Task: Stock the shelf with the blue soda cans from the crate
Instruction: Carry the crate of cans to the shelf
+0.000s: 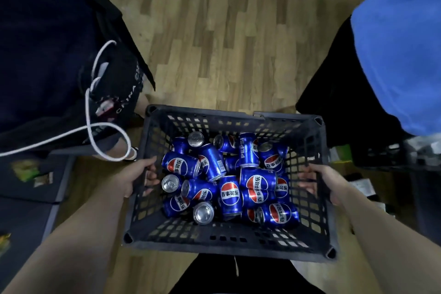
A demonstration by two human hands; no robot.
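Observation:
A black plastic lattice crate (229, 243) is held in front of me above a wooden floor. Several blue soda cans (229, 193) lie jumbled on its bottom, most on their sides, some showing silver ends. My left hand (137, 178) grips the crate's left wall, fingers curled through the lattice holes. On the opposite wall my right hand (321, 182) grips the same way, fingertips showing inside. No shelf is in view.
A person in dark clothes (47, 55) with a white cable (95, 131) stands close at the left. Another in a blue shirt (401, 50) and black trousers stands at the right. Dark boxes (31, 184) sit low left; another black crate (391, 155) is at the right.

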